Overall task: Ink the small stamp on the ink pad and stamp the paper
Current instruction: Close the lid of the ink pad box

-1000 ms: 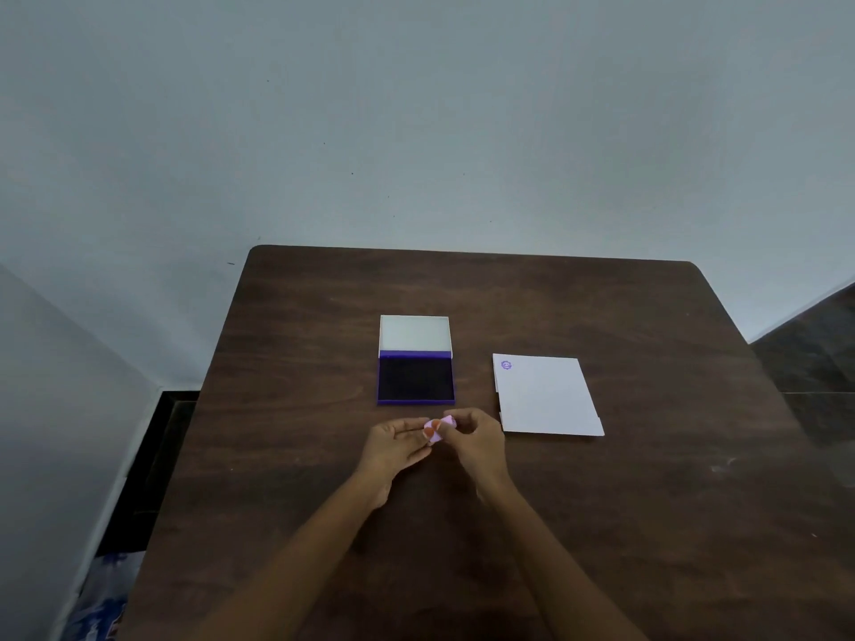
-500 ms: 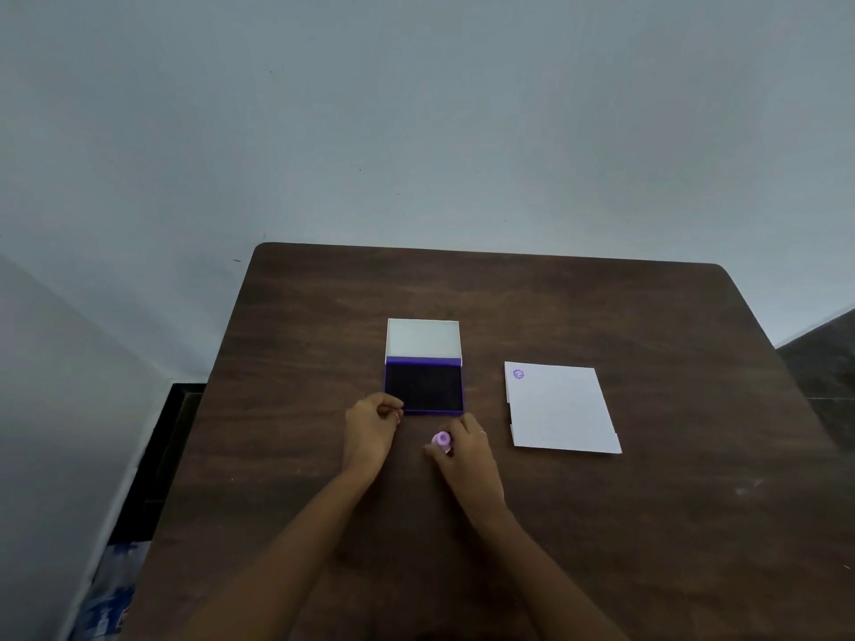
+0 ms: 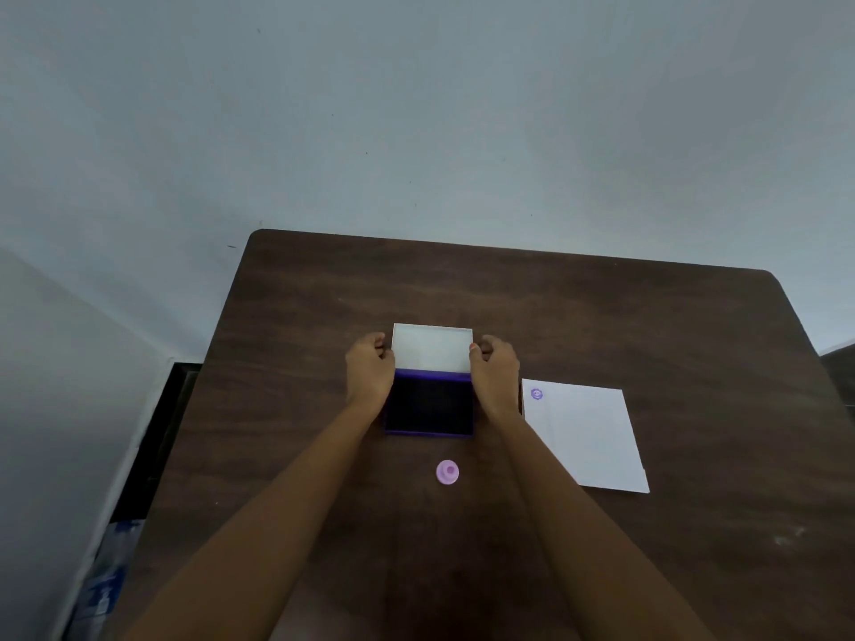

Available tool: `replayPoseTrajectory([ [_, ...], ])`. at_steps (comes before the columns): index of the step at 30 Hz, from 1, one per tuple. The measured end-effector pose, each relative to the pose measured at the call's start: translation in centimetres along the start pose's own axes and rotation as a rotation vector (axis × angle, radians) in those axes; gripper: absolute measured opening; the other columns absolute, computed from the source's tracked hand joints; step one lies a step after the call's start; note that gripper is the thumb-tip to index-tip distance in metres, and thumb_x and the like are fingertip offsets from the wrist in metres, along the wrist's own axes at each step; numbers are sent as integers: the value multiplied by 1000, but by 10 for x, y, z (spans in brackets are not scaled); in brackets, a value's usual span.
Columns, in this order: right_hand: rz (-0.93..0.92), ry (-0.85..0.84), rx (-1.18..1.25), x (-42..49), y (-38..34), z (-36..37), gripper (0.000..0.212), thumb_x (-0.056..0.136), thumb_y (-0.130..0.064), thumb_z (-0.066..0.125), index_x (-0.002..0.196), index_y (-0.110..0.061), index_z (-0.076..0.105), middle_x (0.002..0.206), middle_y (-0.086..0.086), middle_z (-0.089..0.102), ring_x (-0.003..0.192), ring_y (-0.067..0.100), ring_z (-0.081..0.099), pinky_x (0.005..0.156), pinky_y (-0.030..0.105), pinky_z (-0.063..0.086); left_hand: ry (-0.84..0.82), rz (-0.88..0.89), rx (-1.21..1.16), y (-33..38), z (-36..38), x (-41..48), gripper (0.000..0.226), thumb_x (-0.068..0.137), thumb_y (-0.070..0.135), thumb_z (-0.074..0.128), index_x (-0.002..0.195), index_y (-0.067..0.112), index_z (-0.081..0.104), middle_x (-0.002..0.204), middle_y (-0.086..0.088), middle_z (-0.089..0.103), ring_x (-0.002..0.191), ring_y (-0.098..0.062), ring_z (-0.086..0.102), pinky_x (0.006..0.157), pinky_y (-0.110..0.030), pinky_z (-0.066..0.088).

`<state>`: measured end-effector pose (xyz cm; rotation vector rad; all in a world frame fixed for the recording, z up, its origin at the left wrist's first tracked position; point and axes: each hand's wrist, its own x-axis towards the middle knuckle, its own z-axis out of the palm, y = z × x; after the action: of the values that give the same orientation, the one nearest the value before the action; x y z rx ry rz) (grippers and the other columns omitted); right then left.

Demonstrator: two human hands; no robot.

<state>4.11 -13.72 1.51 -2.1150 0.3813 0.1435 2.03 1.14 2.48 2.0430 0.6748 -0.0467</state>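
Note:
The ink pad (image 3: 430, 406) lies open mid-table, its dark purple pad facing up and its white lid (image 3: 431, 348) folded back behind it. My left hand (image 3: 370, 370) grips the lid's left edge and my right hand (image 3: 494, 368) grips its right edge. The small pink stamp (image 3: 447, 471) stands alone on the table just in front of the pad, between my forearms, touched by neither hand. To the right lies the white paper (image 3: 585, 434) with one purple stamp mark (image 3: 536, 394) in its far left corner.
The dark brown wooden table (image 3: 694, 571) ends at a pale wall behind. Left of the table the floor shows a dark gap and a blue and white object (image 3: 104, 589).
My right hand set the pink stamp down on the table. Both hands then moved forward to the ink pad and took hold of the lid's two side edges.

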Motion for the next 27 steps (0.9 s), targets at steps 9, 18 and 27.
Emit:
replayPoseTrajectory([
  [9,33,-19,21,20,-8,9,29,92,-12,45,116,-1,55,121,18,59,107,25,54,84,27,41,24,-60,-55,4,9,15,28,88,3,49,115,0,56,119,-19,61,109,-29,56,96,-37,45],
  [18,-114,-17,66,8,-14,-10,26,92,-19,46,110,-7,61,115,14,64,93,13,53,77,22,39,-22,-68,-222,7,-11,2,28,89,13,53,117,6,56,123,-12,59,111,-23,53,96,-40,47],
  [27,-220,13,40,-37,-5,-34,15,86,-11,56,94,-6,68,99,12,70,86,11,55,80,26,44,-19,153,-165,-4,-31,-38,14,84,16,61,95,11,67,104,-9,68,90,-13,58,78,-24,45],
])
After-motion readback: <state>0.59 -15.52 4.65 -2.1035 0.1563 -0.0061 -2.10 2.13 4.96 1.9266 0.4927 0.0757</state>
